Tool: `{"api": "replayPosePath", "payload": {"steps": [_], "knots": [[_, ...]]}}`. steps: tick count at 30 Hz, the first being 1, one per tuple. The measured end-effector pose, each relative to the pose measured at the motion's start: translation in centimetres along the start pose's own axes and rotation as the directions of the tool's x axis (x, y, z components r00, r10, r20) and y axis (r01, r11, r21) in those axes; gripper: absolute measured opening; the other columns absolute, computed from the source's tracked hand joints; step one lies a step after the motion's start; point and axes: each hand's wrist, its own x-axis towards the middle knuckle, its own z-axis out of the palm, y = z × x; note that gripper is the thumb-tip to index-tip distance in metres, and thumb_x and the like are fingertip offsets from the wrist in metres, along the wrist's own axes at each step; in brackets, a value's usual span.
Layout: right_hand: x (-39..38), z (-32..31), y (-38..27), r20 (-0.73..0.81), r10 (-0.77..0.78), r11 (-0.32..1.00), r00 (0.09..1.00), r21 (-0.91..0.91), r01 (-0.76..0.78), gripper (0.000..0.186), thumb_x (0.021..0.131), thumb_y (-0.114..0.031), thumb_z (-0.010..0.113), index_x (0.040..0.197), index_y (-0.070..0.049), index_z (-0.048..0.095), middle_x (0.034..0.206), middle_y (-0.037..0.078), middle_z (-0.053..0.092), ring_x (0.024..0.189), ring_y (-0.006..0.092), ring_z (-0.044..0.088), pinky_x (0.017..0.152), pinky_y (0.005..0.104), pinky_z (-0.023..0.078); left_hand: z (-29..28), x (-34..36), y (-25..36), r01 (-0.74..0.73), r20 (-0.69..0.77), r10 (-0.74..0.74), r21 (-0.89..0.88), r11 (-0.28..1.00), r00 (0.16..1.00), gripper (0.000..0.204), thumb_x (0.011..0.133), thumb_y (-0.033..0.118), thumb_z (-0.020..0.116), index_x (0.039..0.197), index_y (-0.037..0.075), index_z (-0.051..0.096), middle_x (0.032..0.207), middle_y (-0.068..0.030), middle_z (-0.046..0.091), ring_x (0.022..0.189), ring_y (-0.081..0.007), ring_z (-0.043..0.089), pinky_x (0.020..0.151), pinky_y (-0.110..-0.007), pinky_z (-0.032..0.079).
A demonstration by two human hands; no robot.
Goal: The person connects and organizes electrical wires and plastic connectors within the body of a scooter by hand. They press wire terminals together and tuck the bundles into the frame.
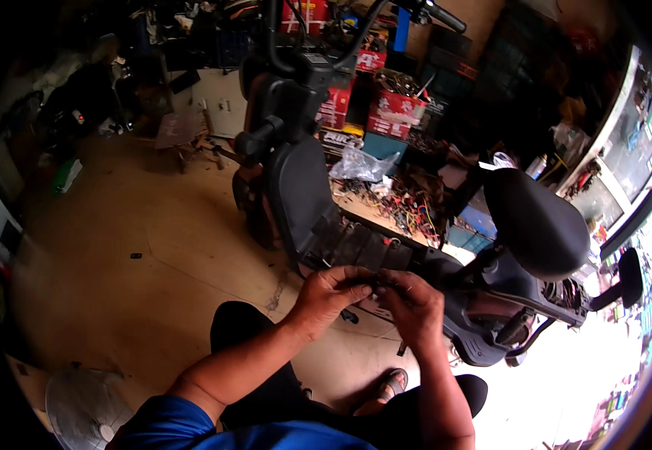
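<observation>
My left hand (329, 298) and my right hand (417, 304) meet fingertip to fingertip in front of me. Both are closed in a pinch. Something small and dark seems to sit between the fingertips, too small to name. Just beyond the hands stands an electric scooter, with its black front shield (300, 191) to the left and its padded black seat (537, 223) to the right. Its footwell lies uncovered, showing dark block-shaped batteries (360, 249) inside. The hands hover over the scooter's near side and partly hide its lower edge.
Behind the scooter, red boxes (393, 115), a clear plastic bag (363, 163) and a heap of tangled wires (414, 208) crowd the floor. A small low stool (180, 130) stands at the far left. A fan (90, 409) is at the lower left. Bright light enters at the right.
</observation>
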Motion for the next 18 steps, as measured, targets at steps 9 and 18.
{"api": "replayPosePath", "payload": {"steps": [9, 18], "knots": [[8.0, -1.8, -2.4, -0.085, 0.015, 0.822, 0.996, 0.568, 0.036, 0.008, 0.093, 0.001, 0.077, 0.095, 0.001, 0.07, 0.105, 0.011, 0.079, 0.099, 0.0166, 0.072, 0.092, 0.0329, 0.056, -2.0, 0.6, 3.5, -0.402, -0.192, 0.543, 0.484, 0.777, 0.818, 0.026, 0.096, 0.001, 0.078, 0.12, -0.003, 0.07, 0.116, -0.0066, 0.073, 0.095, -0.0094, 0.067, 0.084, -0.025, 0.055], [16.1, 0.9, 1.7, -0.043, 0.091, 0.918, 0.995, 0.391, -0.067, 0.014, 0.092, -0.008, 0.084, 0.099, 0.002, 0.077, 0.087, 0.002, 0.078, 0.08, 0.0062, 0.069, 0.075, 0.0246, 0.056, 2.2, -1.9, 27.1, 0.073, 0.766, 0.537, 0.55, -0.832, 0.354, 0.042, 0.083, 0.005, 0.082, 0.124, 0.004, 0.073, 0.134, -0.0145, 0.07, 0.134, -0.0395, 0.061, 0.115, -0.053, 0.045]]}}
